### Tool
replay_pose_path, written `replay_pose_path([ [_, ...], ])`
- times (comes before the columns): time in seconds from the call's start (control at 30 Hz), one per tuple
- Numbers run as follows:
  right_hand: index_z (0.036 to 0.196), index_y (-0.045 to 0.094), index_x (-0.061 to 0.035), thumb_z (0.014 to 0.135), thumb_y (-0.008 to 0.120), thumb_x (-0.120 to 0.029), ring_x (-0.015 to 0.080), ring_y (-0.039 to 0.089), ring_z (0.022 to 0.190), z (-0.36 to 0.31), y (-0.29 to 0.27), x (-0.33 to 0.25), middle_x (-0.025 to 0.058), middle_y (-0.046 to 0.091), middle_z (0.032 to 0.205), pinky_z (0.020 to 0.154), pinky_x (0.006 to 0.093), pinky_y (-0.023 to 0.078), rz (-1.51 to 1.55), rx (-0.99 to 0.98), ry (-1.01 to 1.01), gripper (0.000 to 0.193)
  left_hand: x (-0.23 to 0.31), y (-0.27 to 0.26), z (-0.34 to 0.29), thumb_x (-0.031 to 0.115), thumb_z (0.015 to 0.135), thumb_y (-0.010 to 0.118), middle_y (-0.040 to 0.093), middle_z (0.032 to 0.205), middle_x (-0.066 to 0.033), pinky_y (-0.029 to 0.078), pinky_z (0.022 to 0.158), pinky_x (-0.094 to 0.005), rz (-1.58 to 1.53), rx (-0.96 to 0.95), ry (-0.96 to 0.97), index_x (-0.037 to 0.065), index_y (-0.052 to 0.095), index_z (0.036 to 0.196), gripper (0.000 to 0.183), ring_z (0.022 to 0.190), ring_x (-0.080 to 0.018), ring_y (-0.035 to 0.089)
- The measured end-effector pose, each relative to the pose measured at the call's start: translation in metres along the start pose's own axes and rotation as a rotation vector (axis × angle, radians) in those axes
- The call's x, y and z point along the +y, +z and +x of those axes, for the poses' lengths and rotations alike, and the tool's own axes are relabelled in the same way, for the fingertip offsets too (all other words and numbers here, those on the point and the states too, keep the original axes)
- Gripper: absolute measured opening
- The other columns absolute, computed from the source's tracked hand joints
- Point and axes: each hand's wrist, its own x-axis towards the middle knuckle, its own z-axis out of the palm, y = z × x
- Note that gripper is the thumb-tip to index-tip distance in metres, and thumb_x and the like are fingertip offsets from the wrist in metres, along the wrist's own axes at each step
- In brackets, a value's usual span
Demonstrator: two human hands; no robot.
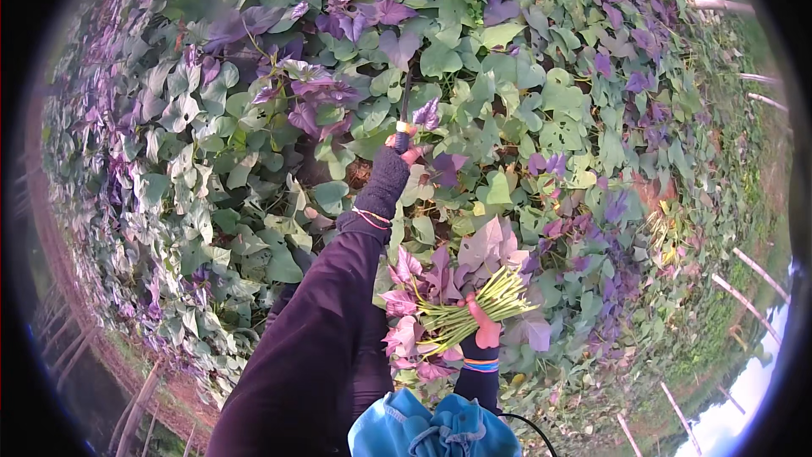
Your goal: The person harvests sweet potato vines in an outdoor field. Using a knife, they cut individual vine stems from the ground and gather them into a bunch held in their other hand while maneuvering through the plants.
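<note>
My left hand (404, 149) reaches forward into the leafy vines, fingers closed around the handle of a knife (407, 97). The knife's thin dark blade points away from me, its far end among the leaves, and a pale band shows at the handle. Closer to my body, my right hand (484, 327) grips a bunch of cut vine stems (474, 309). The pale green stem ends fan out to the right, and pinkish-purple leaves spread on the bunch's left and far sides. Part of the left-hand fingers is hidden by the glove-like dark sleeve.
Dense vines (541, 110) with green and purple heart-shaped leaves cover the ground all around. Wooden poles (748, 288) stand along the right, with another post (139, 406) at lower left beside reddish soil. Blue cloth (436, 427) hangs at the bottom, below my right forearm.
</note>
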Motion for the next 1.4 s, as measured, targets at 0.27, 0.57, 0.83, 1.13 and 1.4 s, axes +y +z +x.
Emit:
replay_pose_path([
  [0.27,0.087,0.051,-0.0018,0.072,0.056,0.002,0.0186,0.055,0.072,0.025,-0.025,0.005,0.0052,0.053,0.078,0.068,0.0290,0.044,-0.236,0.054,-0.080,0.016,0.073,-0.009,-0.135,0.009,0.063,0.059,0.055,0.093,-0.0101,0.045,0.070,-0.0326,0.435,-0.124,0.447,0.010,0.054,0.098,0.035,0.087,-0.0277,0.054],
  [0.57,0.092,0.046,0.0069,0.079,0.048,-0.037,0.0234,0.054,0.080,0.139,0.030,-0.029,0.0157,0.054,0.094,0.067,0.0339,0.046,0.339,-0.659,0.874,0.045,0.077,0.028,-0.165,0.012,0.060,0.057,0.050,0.107,-0.0071,0.040,0.082,-0.0363,0.587,-0.543,0.522,0.011,0.049,0.107,0.048,0.104,-0.0271,0.045],
  [0.83,0.096,0.053,0.0019,0.069,0.044,-0.006,0.0180,0.057,0.067,0.172,0.002,-0.053,0.0078,0.057,0.080,0.056,0.0271,0.049,-0.333,-0.040,0.220,0.029,0.050,0.010,-0.087,0.015,0.069,0.055,0.049,0.086,-0.0152,0.044,0.060,-0.0411,0.868,-0.050,0.154,0.004,0.041,0.098,0.034,0.072,-0.0334,0.054],
  [1.13,0.103,0.047,0.0010,0.059,0.046,0.006,0.0197,0.053,0.087,0.141,-0.011,-0.037,0.0096,0.054,0.093,0.069,0.0255,0.045,-0.182,-0.280,0.126,0.044,0.027,0.049,0.019,0.019,0.075,0.045,0.054,0.093,-0.0130,0.045,0.070,-0.0388,1.205,-0.385,0.121,0.016,0.053,0.096,0.022,0.083,-0.0278,0.056],
  [1.4,0.110,0.038,-0.0071,0.065,0.052,-0.004,0.0235,0.040,0.092,0.076,-0.020,-0.009,0.0083,0.040,0.098,0.085,0.0412,0.034,0.399,-0.582,0.336,0.047,-0.033,-0.053,-0.024,0.021,0.066,0.061,0.054,0.065,-0.0124,0.042,0.052,-0.0336,0.683,-0.227,-0.131,0.006,0.047,0.091,0.033,0.055,-0.0231,0.054],
])
